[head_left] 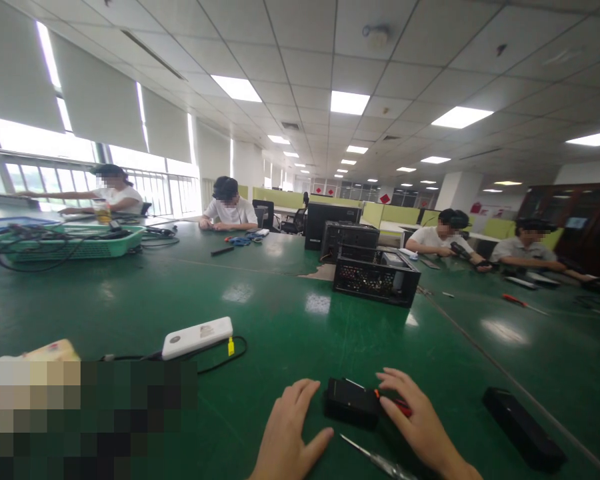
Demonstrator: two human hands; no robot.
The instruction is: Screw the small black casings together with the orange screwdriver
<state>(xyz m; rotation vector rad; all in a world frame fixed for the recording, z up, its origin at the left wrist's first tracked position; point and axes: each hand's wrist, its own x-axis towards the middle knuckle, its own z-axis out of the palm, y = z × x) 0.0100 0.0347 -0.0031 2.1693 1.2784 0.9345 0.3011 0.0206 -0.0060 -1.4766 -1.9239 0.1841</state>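
Note:
A small black rectangular box (pixel 351 403) lies on the green table between my hands. My left hand (pixel 294 427) is open at its left side, thumb and fingers apart and holding nothing. At the box's right end, my right hand (pixel 417 413) curls around a screwdriver with a red and black handle (pixel 403 405); its fingers partly cover the handle. The metal shaft (pixel 353 383) shows along the box's far top edge. Nearer to me, a second screwdriver with a silvery handle (pixel 380 463) lies on the table, its tip pointing toward the box.
Another long black case (pixel 523 427) lies to the right. A white power bank (pixel 198 338) with a cable is at left. Open computer cases (pixel 375 277) stand farther back. A green basket (pixel 80 243) holds cables. Several people sit around the table; a red screwdriver (pixel 515 301) lies far right.

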